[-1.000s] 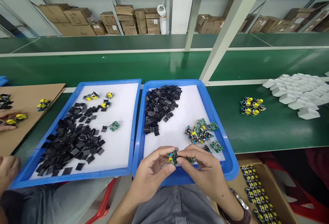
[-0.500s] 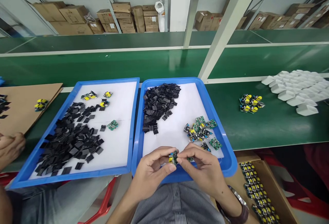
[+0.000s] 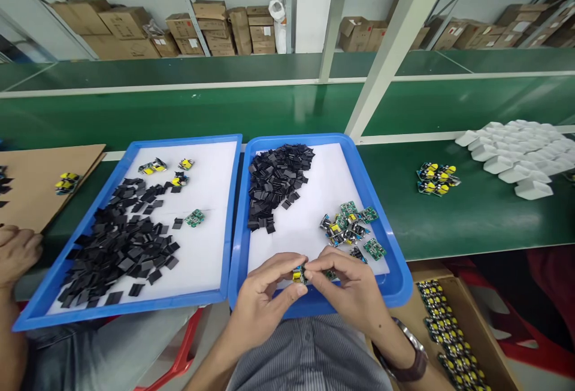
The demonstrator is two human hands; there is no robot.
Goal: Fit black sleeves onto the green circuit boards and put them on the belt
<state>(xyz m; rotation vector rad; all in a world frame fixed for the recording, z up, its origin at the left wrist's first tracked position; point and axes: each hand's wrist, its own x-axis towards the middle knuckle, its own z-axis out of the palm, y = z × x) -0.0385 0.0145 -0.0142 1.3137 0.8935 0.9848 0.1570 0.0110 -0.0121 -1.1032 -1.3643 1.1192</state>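
Between both hands, just over the near edge of the right blue tray (image 3: 406, 277), is a small circuit board (image 3: 299, 273) with a yellow component on it. My left hand (image 3: 269, 295) grips the board between thumb and fingers. The thumb and forefinger of my right hand (image 3: 348, 283) pinch at its right edge; my fingertips hide that part. Beyond my right hand lies a cluster of similar circuit boards (image 3: 345, 229), some green side up. A heap of small black pieces (image 3: 278, 181), flat and folded-looking, fills the tray's far left.
A second blue tray (image 3: 232, 223) holds black pieces and several boards. At far left is another person's hand (image 3: 18, 253) by a cardboard sheet (image 3: 40, 199). Boards (image 3: 435, 179) and white housings (image 3: 516, 151) stand right. A carton (image 3: 485, 319) with rows of boards sits below.
The circuit board in my fingers has turned, showing more of its yellow part. The other person's hand at the left has shifted slightly. My hands stay in nearly the same place.
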